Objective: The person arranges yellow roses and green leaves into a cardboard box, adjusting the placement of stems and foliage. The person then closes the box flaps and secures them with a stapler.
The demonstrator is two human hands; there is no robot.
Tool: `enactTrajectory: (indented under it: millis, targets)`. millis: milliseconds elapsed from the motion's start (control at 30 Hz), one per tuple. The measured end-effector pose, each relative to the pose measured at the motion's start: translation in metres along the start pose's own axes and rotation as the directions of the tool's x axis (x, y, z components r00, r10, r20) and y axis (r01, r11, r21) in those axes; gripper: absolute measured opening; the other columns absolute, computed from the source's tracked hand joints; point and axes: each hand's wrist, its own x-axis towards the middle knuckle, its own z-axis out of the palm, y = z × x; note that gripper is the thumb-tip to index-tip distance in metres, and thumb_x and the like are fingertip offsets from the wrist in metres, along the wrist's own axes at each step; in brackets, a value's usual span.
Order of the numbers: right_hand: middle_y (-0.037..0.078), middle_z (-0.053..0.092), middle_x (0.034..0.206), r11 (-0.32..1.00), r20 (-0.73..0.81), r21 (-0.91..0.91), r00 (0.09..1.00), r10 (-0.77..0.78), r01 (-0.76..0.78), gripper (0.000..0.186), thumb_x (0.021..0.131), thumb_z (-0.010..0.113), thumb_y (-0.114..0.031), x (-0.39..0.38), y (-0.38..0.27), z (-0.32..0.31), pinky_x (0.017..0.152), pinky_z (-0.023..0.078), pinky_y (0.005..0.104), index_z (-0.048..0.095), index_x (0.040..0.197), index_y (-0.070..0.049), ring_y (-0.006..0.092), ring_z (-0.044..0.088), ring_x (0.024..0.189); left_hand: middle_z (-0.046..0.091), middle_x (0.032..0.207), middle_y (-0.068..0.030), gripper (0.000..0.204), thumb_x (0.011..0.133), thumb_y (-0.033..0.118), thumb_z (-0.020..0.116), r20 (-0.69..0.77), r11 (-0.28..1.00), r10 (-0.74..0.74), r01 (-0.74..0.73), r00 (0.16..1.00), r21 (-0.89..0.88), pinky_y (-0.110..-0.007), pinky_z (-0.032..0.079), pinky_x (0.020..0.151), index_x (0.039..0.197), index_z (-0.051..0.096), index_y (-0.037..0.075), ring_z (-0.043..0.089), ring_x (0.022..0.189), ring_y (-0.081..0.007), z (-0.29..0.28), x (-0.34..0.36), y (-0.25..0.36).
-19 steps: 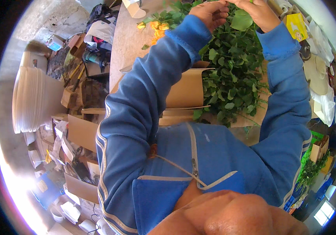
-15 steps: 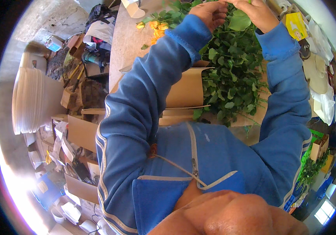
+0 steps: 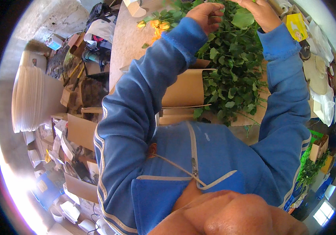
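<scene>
At the top edge, my left hand (image 3: pixel 208 17) has its fingers curled; what is in them, if anything, I cannot make out. Beside it my right hand (image 3: pixel 261 13) grips a green stem (image 3: pixel 252 1), and a large leaf (image 3: pixel 242 18) hangs just below the fingers. Under both hands lies a dense heap of leafy stems (image 3: pixel 230 74) on the pale worktable (image 3: pixel 123 43). Yellow-orange roses (image 3: pixel 159 26) lie left of my left hand. A brown cardboard piece (image 3: pixel 181 88) is partly hidden behind my left sleeve.
A stack of pale containers (image 3: pixel 31 102), tools and cardboard (image 3: pixel 80 133) crowd the left. A yellow box (image 3: pixel 296 26), white bags (image 3: pixel 324 107) and a green crate (image 3: pixel 309 145) with foliage line the right. A cardboard piece (image 3: pixel 134 8) lies at the table's back left.
My left hand and forearm have shifted slightly left and down, a little apart from my right hand. The right hand is nearly where it was.
</scene>
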Motion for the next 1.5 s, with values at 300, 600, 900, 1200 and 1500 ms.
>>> enactTrajectory:
  millis: [300,600,900,1200,1500]
  targets:
    - [0.019,0.043,0.139,0.999,0.021,-0.020,0.999,0.041,-0.041,0.054,0.092,0.041,0.000,-0.002,0.003,0.008,0.104,0.036,0.0397,0.023,0.144,-0.001,0.0295,0.049,0.123,0.061,0.084,0.0012,0.016,0.086,0.020,0.063,0.013,0.989,0.010,-0.008,1.000,-0.151,-0.023,0.044,0.066,0.096,0.062,0.009,0.054,0.074,-0.0112,0.009,0.004,-0.002]
    - [0.018,0.043,0.139,1.000,0.058,-0.011,0.998,-0.008,0.008,0.052,0.091,0.040,0.003,-0.001,0.011,0.009,0.106,0.035,0.0393,0.028,0.142,0.001,0.0291,0.047,0.125,0.061,0.080,0.0019,0.011,0.085,0.021,0.064,-0.039,0.996,0.002,-0.006,0.999,-0.094,-0.023,0.043,0.061,0.089,0.062,0.012,0.054,0.067,-0.0106,0.014,0.000,0.004]
    - [0.017,0.043,0.139,0.995,0.046,-0.092,0.998,0.032,-0.028,0.056,0.089,0.040,0.004,-0.002,0.004,0.009,0.106,0.036,0.0402,0.027,0.143,-0.001,0.0297,0.048,0.124,0.059,0.082,-0.0007,0.015,0.082,0.019,0.063,0.194,0.837,0.374,-0.420,0.907,0.351,-0.024,0.044,0.062,0.094,0.061,0.010,0.054,0.072,-0.0140,-0.020,0.018,-0.023]
    - [0.014,0.058,0.117,0.986,-0.035,-0.167,0.999,0.019,-0.024,0.039,0.096,0.046,-0.010,0.001,0.012,0.009,0.090,0.047,0.0383,0.041,0.133,0.000,0.0242,0.059,0.103,0.063,0.080,-0.0010,0.017,0.088,0.028,0.054,0.163,0.987,0.111,-0.089,0.980,-0.137,-0.031,0.045,0.056,0.096,0.058,0.013,0.059,0.067,-0.0165,0.042,-0.072,0.042]
    - [0.010,0.063,0.084,0.757,-0.097,-0.612,0.971,0.218,-0.231,0.026,0.091,0.059,-0.024,0.014,0.034,0.028,0.068,0.048,0.0355,0.061,0.107,-0.004,0.0194,0.059,0.073,0.067,0.076,-0.0174,0.016,0.088,0.012,0.057,0.810,0.842,0.026,-0.450,0.586,0.298,-0.035,0.053,0.064,0.081,0.062,-0.001,0.065,0.071,-0.0254,-0.013,-0.232,0.141]
